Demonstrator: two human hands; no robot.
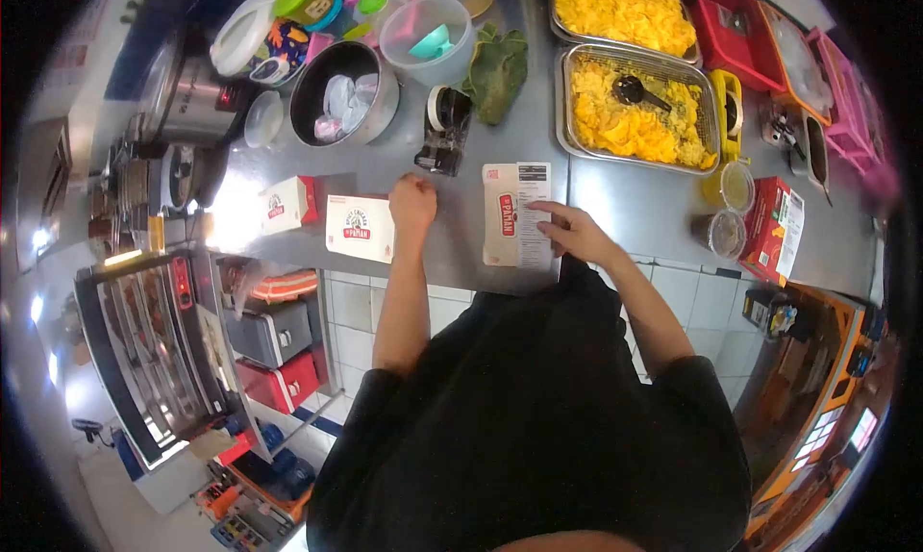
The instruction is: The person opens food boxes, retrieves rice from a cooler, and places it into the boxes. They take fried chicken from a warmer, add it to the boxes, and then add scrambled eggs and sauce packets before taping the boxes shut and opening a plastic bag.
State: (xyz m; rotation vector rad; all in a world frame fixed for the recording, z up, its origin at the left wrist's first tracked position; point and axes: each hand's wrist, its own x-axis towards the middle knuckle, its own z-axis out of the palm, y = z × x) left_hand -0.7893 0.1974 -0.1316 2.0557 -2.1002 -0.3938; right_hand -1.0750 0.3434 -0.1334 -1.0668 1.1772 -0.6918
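Observation:
My left hand is closed in a loose fist just right of a white and red printed box; whatever its fingers hold, if anything, is too small to make out. My right hand has its fingers apart and touches a long printed paper slip. That slip lies over the right part of another printed box near the counter's front edge. Beyond my left hand stands a black tape dispenser with a roll of tape. A smaller printed box sits farther left.
Two metal trays of yellow food stand at the back right. A pot holding plastic bags, a clear bowl and green leaves are behind the dispenser. Lidded cups and a red box are at right.

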